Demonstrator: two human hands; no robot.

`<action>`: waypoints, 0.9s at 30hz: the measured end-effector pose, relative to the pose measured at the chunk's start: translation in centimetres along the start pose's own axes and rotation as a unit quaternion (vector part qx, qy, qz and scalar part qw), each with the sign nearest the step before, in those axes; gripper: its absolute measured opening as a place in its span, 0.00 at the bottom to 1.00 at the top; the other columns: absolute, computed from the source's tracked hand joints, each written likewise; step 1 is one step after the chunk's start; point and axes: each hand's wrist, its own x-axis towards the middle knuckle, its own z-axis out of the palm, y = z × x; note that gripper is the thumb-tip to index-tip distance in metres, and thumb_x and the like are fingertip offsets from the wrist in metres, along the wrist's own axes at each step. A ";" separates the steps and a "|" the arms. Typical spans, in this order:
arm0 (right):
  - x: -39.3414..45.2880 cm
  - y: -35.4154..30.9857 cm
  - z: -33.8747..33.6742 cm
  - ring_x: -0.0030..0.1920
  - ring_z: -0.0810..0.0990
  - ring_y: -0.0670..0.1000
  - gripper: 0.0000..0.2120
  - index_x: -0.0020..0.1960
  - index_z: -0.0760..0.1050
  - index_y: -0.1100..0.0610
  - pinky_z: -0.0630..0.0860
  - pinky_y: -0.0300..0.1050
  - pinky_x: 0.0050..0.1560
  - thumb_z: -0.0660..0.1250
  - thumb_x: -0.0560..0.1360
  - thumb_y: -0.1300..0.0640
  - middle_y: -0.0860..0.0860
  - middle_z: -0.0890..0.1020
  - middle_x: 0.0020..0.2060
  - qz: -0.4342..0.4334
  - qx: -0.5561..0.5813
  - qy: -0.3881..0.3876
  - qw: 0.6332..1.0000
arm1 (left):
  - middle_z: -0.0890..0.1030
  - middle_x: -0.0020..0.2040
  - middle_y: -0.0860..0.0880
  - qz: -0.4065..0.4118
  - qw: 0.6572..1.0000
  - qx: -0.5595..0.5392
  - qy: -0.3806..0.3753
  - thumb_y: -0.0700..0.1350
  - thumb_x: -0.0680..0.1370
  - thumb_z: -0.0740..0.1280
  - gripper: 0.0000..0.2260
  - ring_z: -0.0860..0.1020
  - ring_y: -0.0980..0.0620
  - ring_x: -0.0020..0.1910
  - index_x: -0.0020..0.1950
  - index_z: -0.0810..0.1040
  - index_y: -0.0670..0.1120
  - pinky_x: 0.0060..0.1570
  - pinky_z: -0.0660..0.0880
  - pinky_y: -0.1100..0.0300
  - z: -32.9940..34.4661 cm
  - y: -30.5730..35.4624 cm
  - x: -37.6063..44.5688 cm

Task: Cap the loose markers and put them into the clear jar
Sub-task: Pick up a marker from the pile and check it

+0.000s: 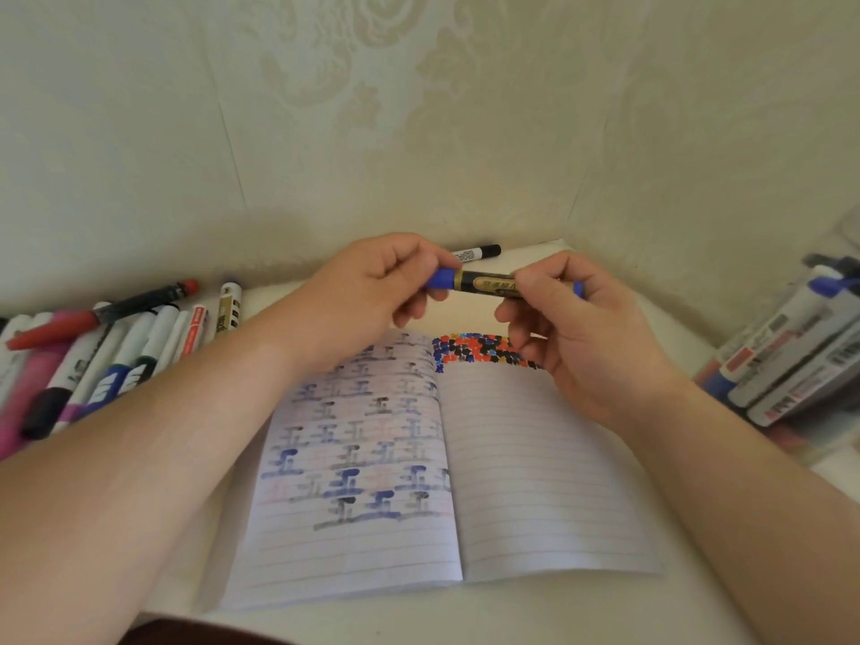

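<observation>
Above an open notebook (446, 467), both hands pinch one marker (484, 282); left hand (386, 286) apparently on its blue cap (441, 278).

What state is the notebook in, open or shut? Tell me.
Open. The notebook lies spread flat on the table, both lined pages showing, below the hands holding the blue marker.

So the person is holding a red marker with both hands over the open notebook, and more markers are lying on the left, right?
Not quite. The marker held by the left hand and right hand has a blue cap, not red, as the head view shows. It is over the open notebook, and more markers do lie on the left.
</observation>
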 end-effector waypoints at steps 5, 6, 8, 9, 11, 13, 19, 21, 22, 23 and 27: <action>-0.1 0.5 -0.4 0.29 0.75 0.49 0.08 0.54 0.79 0.49 0.73 0.40 0.31 0.67 0.83 0.62 0.49 0.81 0.33 -0.097 -0.155 -0.013 0.983 | 0.63 0.29 0.52 -0.094 0.988 -0.123 0.010 0.51 0.88 0.55 0.14 0.57 0.53 0.29 0.50 0.75 0.47 0.30 0.54 0.56 0.8 0.1 0.1; -0.1 0.5 -0.2 0.29 0.75 0.49 0.08 0.54 0.77 0.48 0.73 0.40 0.31 0.66 0.84 0.62 0.48 0.79 0.31 -0.108 -0.167 -0.015 0.980 | 0.62 0.29 0.53 -0.103 0.984 -0.143 0.019 0.50 0.88 0.55 0.13 0.57 0.53 0.29 0.48 0.73 0.47 0.30 0.54 0.57 1.1 0.1 0.0; -0.1 0.7 0.3 0.29 0.75 0.50 0.07 0.53 0.75 0.48 0.73 0.43 0.32 0.64 0.85 0.61 0.49 0.77 0.29 -0.120 -0.181 -0.008 0.976 | 0.61 0.28 0.53 -0.105 0.979 -0.173 0.035 0.49 0.88 0.55 0.13 0.57 0.54 0.28 0.47 0.71 0.47 0.31 0.52 0.57 1.5 0.4 0.0; -0.1 0.8 0.5 0.28 0.75 0.50 0.07 0.53 0.74 0.48 0.73 0.44 0.33 0.63 0.85 0.60 0.49 0.77 0.28 -0.122 -0.185 -0.002 0.975 | 0.61 0.28 0.54 -0.100 0.978 -0.181 0.042 0.48 0.88 0.55 0.13 0.57 0.54 0.28 0.46 0.70 0.47 0.32 0.52 0.56 1.6 0.5 -0.1; -0.2 1.0 0.7 0.28 0.75 0.50 0.06 0.53 0.74 0.49 0.73 0.44 0.33 0.63 0.85 0.59 0.50 0.77 0.28 -0.121 -0.187 0.005 0.975 | 0.61 0.28 0.54 -0.075 0.980 -0.176 0.052 0.48 0.88 0.55 0.13 0.57 0.53 0.29 0.46 0.70 0.46 0.33 0.52 0.54 1.6 0.6 -0.1; -0.3 0.6 1.1 0.29 0.77 0.51 0.05 0.53 0.73 0.50 0.73 0.42 0.32 0.63 0.85 0.60 0.51 0.79 0.32 -0.115 -0.161 0.013 0.980 | 0.61 0.29 0.53 -0.038 0.986 -0.153 0.050 0.46 0.88 0.55 0.13 0.56 0.51 0.31 0.46 0.69 0.45 0.33 0.52 0.52 1.5 0.6 -0.3; -1.5 -3.5 1.8 0.37 0.83 0.54 0.17 0.58 0.66 0.45 0.79 0.48 0.42 0.68 0.81 0.64 0.53 0.81 0.42 -0.211 -0.131 0.111 0.962 | 0.80 0.45 0.55 0.121 0.986 0.097 -0.060 0.52 0.87 0.55 0.11 0.75 0.56 0.43 0.56 0.76 0.51 0.46 0.71 0.61 2.0 -0.9 -0.8; -2.7 -6.0 1.1 0.36 0.82 0.57 0.21 0.57 0.63 0.44 0.78 0.50 0.41 0.70 0.79 0.64 0.58 0.82 0.41 -0.266 -0.158 0.141 0.941 | 0.78 0.54 0.61 0.180 0.958 0.204 -0.091 0.58 0.85 0.55 0.15 0.75 0.60 0.54 0.65 0.77 0.58 0.55 0.71 0.64 1.9 -1.7 -0.7; -3.5 -7.6 0.5 0.36 0.82 0.59 0.21 0.57 0.63 0.46 0.79 0.51 0.41 0.70 0.79 0.65 0.60 0.82 0.41 -0.297 -0.170 0.156 0.927 | 0.76 0.58 0.64 0.185 0.951 0.230 -0.096 0.60 0.83 0.55 0.17 0.74 0.60 0.58 0.68 0.75 0.61 0.57 0.70 0.64 1.8 -1.9 -0.6; -4.3 -9.2 -0.3 0.37 0.83 0.60 0.20 0.57 0.62 0.48 0.80 0.52 0.41 0.69 0.80 0.65 0.62 0.82 0.43 -0.327 -0.186 0.173 0.910 | 0.74 0.59 0.67 0.171 0.953 0.232 -0.091 0.63 0.82 0.55 0.18 0.73 0.60 0.60 0.69 0.74 0.63 0.58 0.71 0.63 1.7 -1.8 -0.6; -6.7 -15.4 -7.0 0.46 0.87 0.55 0.22 0.64 0.65 0.61 0.83 0.47 0.45 0.70 0.81 0.49 0.65 0.83 0.53 -0.378 -0.226 0.268 0.856 | 0.75 0.56 0.69 0.134 0.967 0.206 -0.062 0.67 0.79 0.53 0.21 0.73 0.66 0.58 0.66 0.76 0.63 0.56 0.71 0.60 1.2 -1.6 -0.5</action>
